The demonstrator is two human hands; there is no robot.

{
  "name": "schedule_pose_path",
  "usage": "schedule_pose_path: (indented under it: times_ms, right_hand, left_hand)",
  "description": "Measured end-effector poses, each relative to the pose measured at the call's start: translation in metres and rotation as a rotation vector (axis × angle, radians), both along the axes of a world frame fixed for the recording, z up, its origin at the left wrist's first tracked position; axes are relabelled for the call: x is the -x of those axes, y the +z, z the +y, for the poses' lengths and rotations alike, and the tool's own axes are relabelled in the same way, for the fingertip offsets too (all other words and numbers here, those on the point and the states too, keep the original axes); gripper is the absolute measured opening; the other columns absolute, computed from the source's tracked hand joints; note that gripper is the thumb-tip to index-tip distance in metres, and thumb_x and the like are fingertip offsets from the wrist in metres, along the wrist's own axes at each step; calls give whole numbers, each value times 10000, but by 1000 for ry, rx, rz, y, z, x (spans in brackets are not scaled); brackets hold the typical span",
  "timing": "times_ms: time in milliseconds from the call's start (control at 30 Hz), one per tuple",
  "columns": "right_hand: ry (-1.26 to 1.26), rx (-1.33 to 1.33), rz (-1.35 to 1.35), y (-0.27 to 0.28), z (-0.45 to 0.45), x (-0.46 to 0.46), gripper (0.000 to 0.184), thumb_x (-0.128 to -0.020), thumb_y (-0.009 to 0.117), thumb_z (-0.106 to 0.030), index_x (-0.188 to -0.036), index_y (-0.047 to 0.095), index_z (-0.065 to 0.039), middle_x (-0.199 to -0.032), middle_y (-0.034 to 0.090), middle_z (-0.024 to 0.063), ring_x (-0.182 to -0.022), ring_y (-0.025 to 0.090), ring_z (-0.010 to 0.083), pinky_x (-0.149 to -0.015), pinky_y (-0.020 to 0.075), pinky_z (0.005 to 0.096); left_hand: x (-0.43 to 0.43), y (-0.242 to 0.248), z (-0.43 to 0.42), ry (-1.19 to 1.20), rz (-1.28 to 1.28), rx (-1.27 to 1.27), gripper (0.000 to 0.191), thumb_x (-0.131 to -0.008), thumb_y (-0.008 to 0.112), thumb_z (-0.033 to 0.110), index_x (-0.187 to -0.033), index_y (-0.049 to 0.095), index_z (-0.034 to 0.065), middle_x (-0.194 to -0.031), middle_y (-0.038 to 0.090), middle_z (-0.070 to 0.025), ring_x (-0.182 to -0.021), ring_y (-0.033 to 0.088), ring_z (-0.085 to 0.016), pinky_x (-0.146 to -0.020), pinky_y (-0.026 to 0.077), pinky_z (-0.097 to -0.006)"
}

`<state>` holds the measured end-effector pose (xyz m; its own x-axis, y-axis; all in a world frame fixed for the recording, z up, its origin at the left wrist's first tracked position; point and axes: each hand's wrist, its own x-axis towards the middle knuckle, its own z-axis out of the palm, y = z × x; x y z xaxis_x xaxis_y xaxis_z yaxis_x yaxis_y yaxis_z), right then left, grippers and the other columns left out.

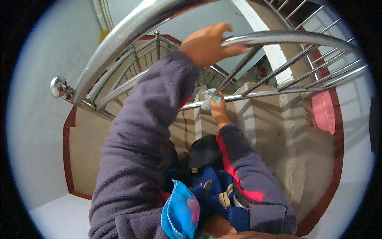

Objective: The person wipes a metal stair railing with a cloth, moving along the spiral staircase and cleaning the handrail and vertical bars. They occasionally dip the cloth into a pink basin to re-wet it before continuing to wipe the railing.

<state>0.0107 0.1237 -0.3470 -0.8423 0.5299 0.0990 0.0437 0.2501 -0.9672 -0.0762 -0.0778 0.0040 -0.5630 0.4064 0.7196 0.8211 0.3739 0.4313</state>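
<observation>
My left hand [206,44] is around the stainless-steel handrail [280,38], with fingers on its far side and the thumb on the near side, slightly blurred. Below it, my right hand [218,108] holds a grey-green cloth [209,101] against the lower rail [256,94], at the foot of a slanted metal baluster [237,70]. The cloth is bunched around the joint, and part of my right hand's fingers is hidden by it. Both arms wear grey fleece sleeves, with a blue patterned oversleeve or cloth [180,209] near my left elbow.
Concrete stairs [265,125] with pale edges run below the railing. A pink plastic basin [323,112] is by the wall at right. A round metal post knob [58,86] stands at left. Another railing [149,56] and a lower flight show through the balusters.
</observation>
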Motion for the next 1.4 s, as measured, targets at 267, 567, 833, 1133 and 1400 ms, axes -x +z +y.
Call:
schedule_pose_path:
  times_ms: [267,567,833,1133,1400]
  right_hand:
    - [-150,-49,255,249,4,-56,411,-1009,647,-277,-1292,633,20,-1200,684,136,-1081,662,250,-949,526,395]
    - [-107,-1324,738,458,17,-27,410,-939,719,-277,-1285,642,-71,-1225,686,130,-1130,662,270,-1077,445,436]
    - [-15,-1755,198,429,-52,17,359,-974,582,-419,-924,719,-92,-849,720,134,-828,689,340,-806,505,484]
    - [24,-1679,100,385,-124,38,263,-897,583,-322,-816,721,-113,-807,737,97,-792,709,282,-769,488,452]
    - [86,-1611,261,363,-132,36,285,-920,599,-375,-890,727,-122,-877,741,89,-862,710,284,-832,485,455]
  left_hand:
    - [1,-33,-63,135,-361,303,367,-826,705,368,-1025,704,60,-837,719,-176,-842,721,-338,-793,562,-443]
    - [-7,-34,-58,202,-255,249,343,-797,716,331,-1003,696,57,-845,714,-180,-823,704,-370,-769,560,-466]
    - [-5,-41,-57,199,-235,186,327,-786,727,320,-992,706,68,-848,717,-174,-818,707,-371,-756,565,-466]
    - [-8,-39,-55,221,-291,272,375,-818,733,344,-1088,706,86,-946,732,-173,-910,707,-370,-820,556,-464]
    - [-3,-45,-54,173,-54,219,326,-827,718,327,-1031,693,75,-915,729,-175,-868,708,-372,-774,562,-472]
